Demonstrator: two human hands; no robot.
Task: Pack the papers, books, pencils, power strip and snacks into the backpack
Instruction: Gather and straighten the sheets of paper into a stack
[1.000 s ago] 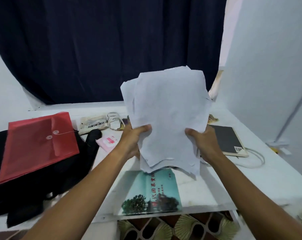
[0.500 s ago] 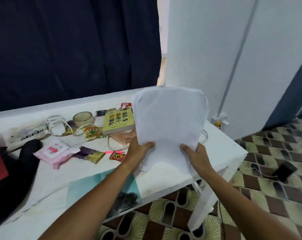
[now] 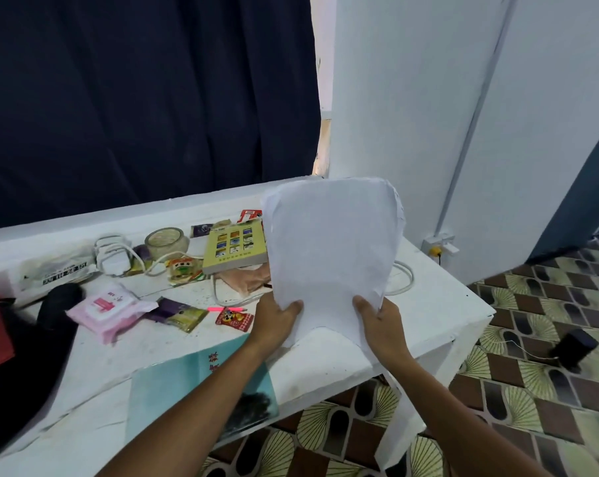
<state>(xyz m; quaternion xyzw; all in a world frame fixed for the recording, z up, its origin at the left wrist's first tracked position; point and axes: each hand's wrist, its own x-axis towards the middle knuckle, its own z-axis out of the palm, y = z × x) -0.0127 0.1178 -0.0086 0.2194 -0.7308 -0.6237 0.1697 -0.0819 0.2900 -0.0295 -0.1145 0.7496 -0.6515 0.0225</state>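
Head view: both hands, left (image 3: 274, 316) and right (image 3: 382, 323), grip the papers (image 3: 332, 249) upright between them.

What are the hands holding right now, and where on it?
Both hands grip the stack of white papers upright near its bottom edge: the left hand at the lower left, the right hand at the lower right, thumbs on the facing sheet.

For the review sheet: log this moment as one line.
phase: gathering papers | left hand: grips stack of papers | right hand: grips same stack, upright above table | backpack: table's left
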